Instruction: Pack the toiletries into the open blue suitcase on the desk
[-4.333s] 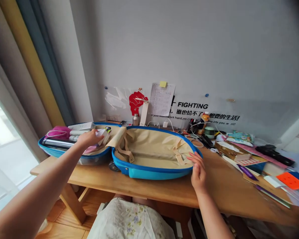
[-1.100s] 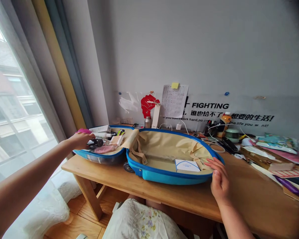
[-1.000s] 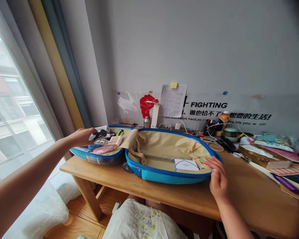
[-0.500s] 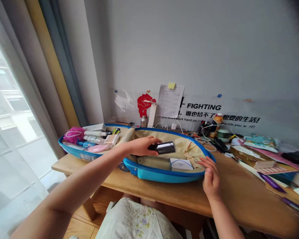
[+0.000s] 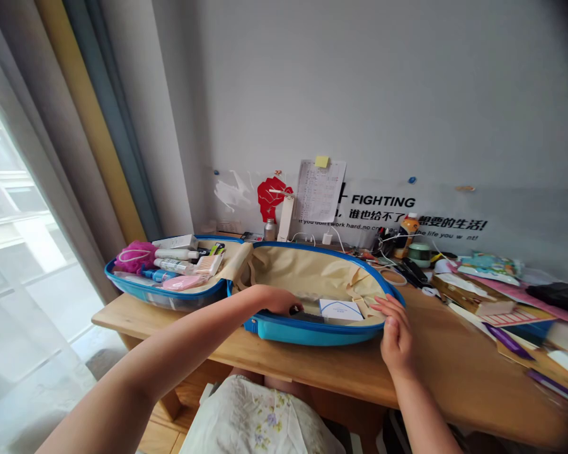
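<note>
An open suitcase with a blue rim (image 5: 307, 327) and beige lining lies on the wooden desk. Down in its right half, my left hand (image 5: 280, 300) is closed around a dark cylindrical container (image 5: 311, 318); its kind is unclear and the hand hides part of it. Just right of that container is a white box with blue lines (image 5: 341, 309). My right hand (image 5: 396, 325) rests against the right end of the rim, its fingers stretched over the edge and nothing held in it.
In the suitcase's left half lie a pink bath puff (image 5: 136, 256), tubes, cotton swabs (image 5: 209, 265) and a pink item (image 5: 185, 282). Bottles, cables and papers crowd the desk's right side, with an orange bottle (image 5: 406, 236) near the wall. A curtain hangs at left.
My left hand has lowered the dark container from above the suitcase into its right half, beside the white box. My right hand stays at the rim. The view has shifted slightly.
</note>
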{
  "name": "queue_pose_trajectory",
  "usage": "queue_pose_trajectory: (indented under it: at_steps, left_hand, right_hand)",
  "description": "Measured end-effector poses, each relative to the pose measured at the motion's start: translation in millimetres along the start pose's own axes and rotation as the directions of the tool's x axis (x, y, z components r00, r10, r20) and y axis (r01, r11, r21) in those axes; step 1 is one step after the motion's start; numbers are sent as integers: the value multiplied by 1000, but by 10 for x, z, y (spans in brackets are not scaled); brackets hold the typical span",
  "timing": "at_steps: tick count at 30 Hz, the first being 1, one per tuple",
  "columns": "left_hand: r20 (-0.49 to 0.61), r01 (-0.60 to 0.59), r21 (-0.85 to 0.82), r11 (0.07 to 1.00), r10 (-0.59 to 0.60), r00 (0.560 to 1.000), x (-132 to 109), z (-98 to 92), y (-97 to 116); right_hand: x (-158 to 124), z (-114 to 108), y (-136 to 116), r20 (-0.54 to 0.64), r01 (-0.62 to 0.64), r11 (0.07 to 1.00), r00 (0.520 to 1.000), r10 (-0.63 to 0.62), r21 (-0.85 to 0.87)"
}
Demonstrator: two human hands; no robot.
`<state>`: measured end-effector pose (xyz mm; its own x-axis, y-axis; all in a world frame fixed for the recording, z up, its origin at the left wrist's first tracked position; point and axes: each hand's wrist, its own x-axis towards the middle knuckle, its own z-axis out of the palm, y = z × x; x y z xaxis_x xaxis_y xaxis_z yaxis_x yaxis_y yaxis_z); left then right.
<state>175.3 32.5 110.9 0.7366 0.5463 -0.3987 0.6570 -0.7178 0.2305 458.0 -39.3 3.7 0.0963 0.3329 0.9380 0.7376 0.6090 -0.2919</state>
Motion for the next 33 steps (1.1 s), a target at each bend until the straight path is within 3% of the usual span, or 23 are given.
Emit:
queue_pose_trajectory:
  at_steps: [11, 16, 18, 21, 27, 30, 33]
  left_hand:
    - [-5, 7, -36, 999, -8, 1000, -22, 24, -78]
    - [-263, -87, -158, 984, 43, 964, -244, -241, -377]
    - [-399, -12, -158, 987, -53, 916, -381, -369, -637]
    - [-614, 267, -150, 952, -301, 729, -639, -496, -1140]
    - [-681, 609, -164, 776, -536, 499, -1202, -416, -2121]
    - [-653, 718, -142, 682, -609, 450, -1397, -304, -2464]
    - [-610, 763, -99, 639, -645, 461, -1491, -230, -2696]
  right_hand:
    - [4, 0, -1, 5, 53, 999, 999, -53, -6]
    - [1, 0, 9, 7, 42, 999, 999, -42, -3]
    - [1, -2, 13, 9, 30, 1000, 1000, -30, -4]
    - [-5, -9, 23, 11, 9, 1000, 1000, -9, -9]
    - [-35, -28, 70, 24, -6, 999, 1000, 7, -34]
    - [-44, -31, 81, 21, -13, 999, 1000, 14, -29]
    - [-37, -38, 71, 20, 0, 999, 1000, 1, -33]
